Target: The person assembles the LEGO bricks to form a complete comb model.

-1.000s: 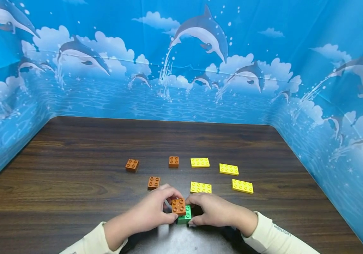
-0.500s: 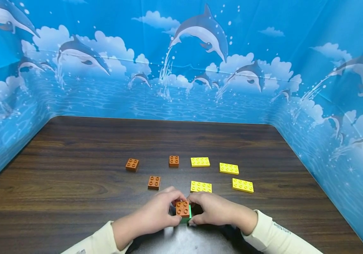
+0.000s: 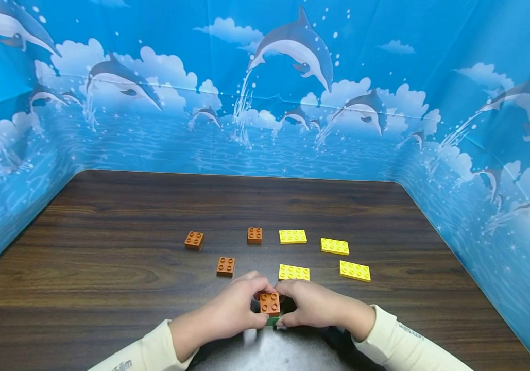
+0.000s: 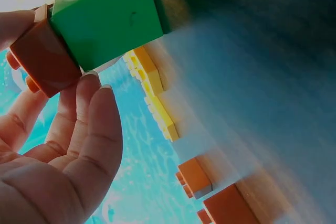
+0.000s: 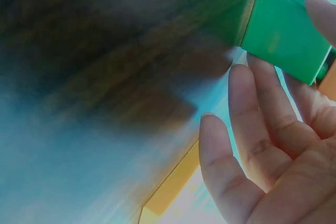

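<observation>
Between thumb and fingers my left hand (image 3: 229, 306) pinches a brown four-stud toy building brick (image 3: 270, 305). It sits on top of a green brick (image 3: 272, 321), which stands on the table and is mostly covered from above. My right hand (image 3: 313, 305) holds the green brick from the right side. In the left wrist view the brown brick (image 4: 46, 56) lies against the stud side of the green brick (image 4: 107, 22). A green stud shows between the two in the right wrist view, beside the green brick (image 5: 286, 32); how firmly they are joined I cannot tell.
Three more brown bricks, one of them nearest the left hand (image 3: 225, 266), lie loose on the dark wooden table (image 3: 107, 288). Several yellow eight-stud plates (image 3: 335, 246) lie to the right, one just beyond the right hand. A blue dolphin-print cloth (image 3: 265, 129) surrounds the table.
My left hand has moved right with the brown brick, from partly over the green brick to squarely above it. The right hand has stayed on the green brick.
</observation>
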Tool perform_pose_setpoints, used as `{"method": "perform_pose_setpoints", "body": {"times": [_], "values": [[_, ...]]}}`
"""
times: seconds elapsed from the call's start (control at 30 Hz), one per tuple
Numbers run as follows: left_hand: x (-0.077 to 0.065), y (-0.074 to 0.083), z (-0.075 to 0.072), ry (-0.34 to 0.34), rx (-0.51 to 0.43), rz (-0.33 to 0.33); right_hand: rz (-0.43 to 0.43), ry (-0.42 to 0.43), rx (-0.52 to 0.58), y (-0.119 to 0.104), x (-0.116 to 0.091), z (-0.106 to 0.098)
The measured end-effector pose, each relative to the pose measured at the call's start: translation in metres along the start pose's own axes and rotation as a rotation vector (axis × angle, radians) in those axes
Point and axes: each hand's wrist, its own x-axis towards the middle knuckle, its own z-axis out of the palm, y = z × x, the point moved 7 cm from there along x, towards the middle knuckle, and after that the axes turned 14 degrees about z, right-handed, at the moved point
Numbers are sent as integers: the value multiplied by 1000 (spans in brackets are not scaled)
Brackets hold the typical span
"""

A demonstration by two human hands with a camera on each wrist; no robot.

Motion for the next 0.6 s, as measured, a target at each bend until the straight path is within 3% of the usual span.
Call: {"method": "perform_pose_setpoints", "body": {"times": [0.23, 0.6], "values": [[3, -2, 1, -26, 9, -13, -10, -4, 6, 0, 1, 0], [3, -4, 1, -8, -27, -23, 6, 25, 31, 1, -2, 0]]}}
